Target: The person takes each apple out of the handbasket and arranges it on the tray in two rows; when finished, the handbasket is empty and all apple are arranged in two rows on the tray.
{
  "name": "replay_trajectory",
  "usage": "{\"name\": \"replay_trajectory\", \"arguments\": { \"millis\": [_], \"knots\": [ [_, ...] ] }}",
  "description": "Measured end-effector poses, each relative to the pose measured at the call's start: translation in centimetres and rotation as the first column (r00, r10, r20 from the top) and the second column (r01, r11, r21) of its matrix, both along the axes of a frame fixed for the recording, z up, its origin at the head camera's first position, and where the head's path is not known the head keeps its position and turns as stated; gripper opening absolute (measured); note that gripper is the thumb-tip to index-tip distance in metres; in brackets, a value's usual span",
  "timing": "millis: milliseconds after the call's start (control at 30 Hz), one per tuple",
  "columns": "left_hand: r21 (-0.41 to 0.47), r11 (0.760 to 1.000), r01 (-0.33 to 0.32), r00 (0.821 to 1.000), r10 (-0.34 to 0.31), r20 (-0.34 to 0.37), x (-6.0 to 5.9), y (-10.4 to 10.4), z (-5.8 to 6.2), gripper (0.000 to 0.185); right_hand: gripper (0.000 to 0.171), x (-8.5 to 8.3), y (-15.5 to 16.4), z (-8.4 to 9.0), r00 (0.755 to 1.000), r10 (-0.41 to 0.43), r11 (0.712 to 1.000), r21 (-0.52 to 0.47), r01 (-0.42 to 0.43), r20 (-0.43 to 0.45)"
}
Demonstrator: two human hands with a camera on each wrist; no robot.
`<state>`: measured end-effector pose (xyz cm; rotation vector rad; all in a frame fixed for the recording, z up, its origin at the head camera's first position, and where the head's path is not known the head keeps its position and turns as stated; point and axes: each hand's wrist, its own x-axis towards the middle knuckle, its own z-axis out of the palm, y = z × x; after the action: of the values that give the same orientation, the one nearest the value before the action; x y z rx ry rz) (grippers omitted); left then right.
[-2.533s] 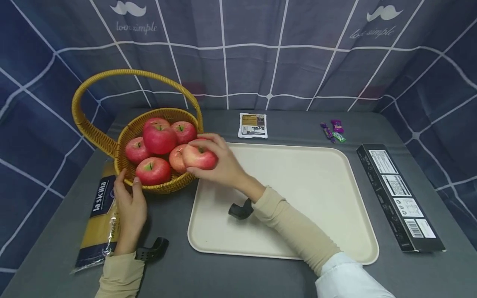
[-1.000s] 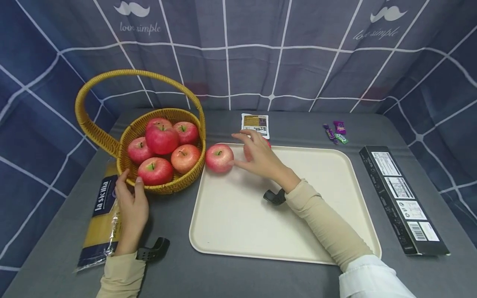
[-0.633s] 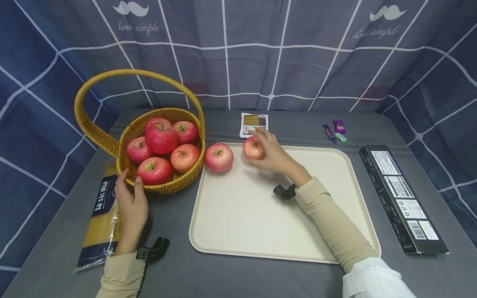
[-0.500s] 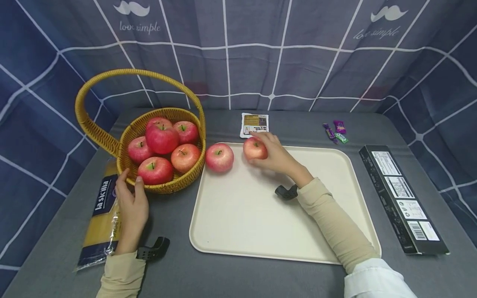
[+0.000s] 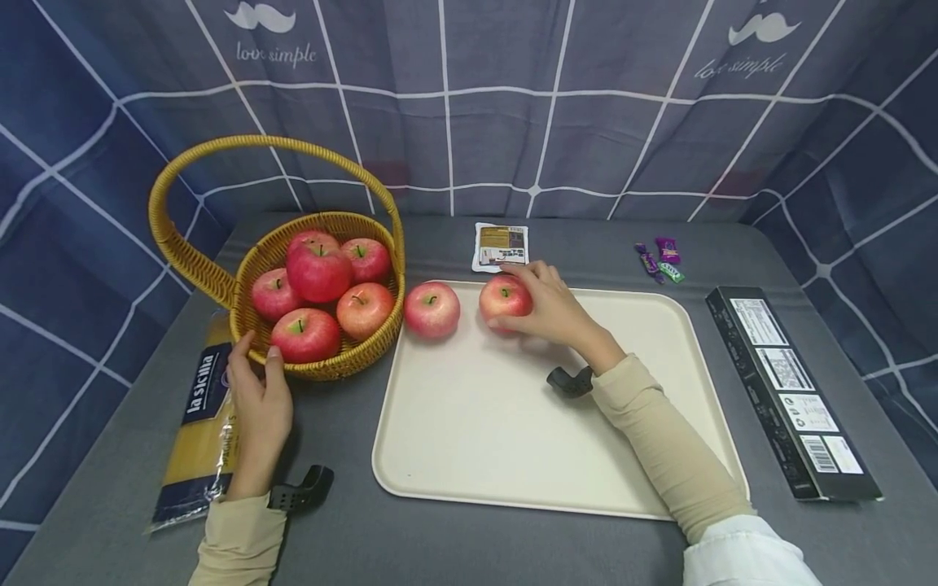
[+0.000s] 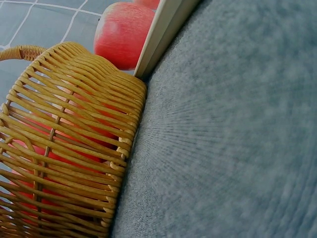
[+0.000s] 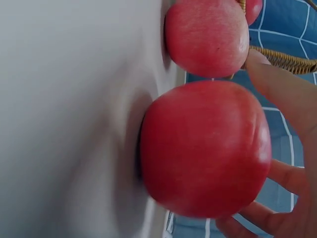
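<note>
My right hand (image 5: 544,304) grips a red apple (image 5: 502,296) that sits on the far part of the cream tray (image 5: 513,423). In the right wrist view my fingers (image 7: 288,101) curl over this apple (image 7: 205,148). A second apple (image 5: 431,309) (image 7: 208,34) lies free at the tray's far-left corner, beside the wicker basket (image 5: 326,370). Several red apples fill the basket. My left hand (image 5: 256,399) rests against the basket's near wall with its fingers fairly straight. The left wrist view shows the basket wall (image 6: 64,148) and the free apple (image 6: 121,32), not the hand.
A pasta bag (image 5: 201,423) lies under my left forearm. A long black box (image 5: 787,387) lies right of the tray. A small sachet (image 5: 501,246) and a few candies (image 5: 657,259) lie at the back. Checked cloth walls in the grey table (image 6: 237,148).
My right hand carried an apple out of the basket, left it at the tray's far-left corner, moved right and closed on another apple. The left hand has stayed put.
</note>
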<state>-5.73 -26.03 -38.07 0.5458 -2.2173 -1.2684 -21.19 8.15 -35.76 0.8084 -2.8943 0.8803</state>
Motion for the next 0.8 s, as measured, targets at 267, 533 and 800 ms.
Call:
{"name": "replay_trajectory", "arguments": {
  "millis": [267,533,800],
  "knots": [
    [0.007,1.0,-0.001,1.0,0.001,0.007,0.0,0.1,0.0,0.047,0.066,0.4,-3.7,1.3,0.985,0.134,0.978,-0.145,-0.148,-0.106],
    [-0.007,1.0,-0.006,1.0,0.006,0.0,0.1,-0.1,0.0,0.046,0.062,0.7,-12.1,3.0,0.939,0.327,0.916,-0.211,-0.342,-0.106],
    [-0.015,1.0,0.005,1.0,-0.005,-0.02,0.0,0.0,-0.2,0.047,0.075,-0.3,-18.9,2.5,0.954,0.295,0.93,-0.246,-0.273,0.059]
  ]
}}
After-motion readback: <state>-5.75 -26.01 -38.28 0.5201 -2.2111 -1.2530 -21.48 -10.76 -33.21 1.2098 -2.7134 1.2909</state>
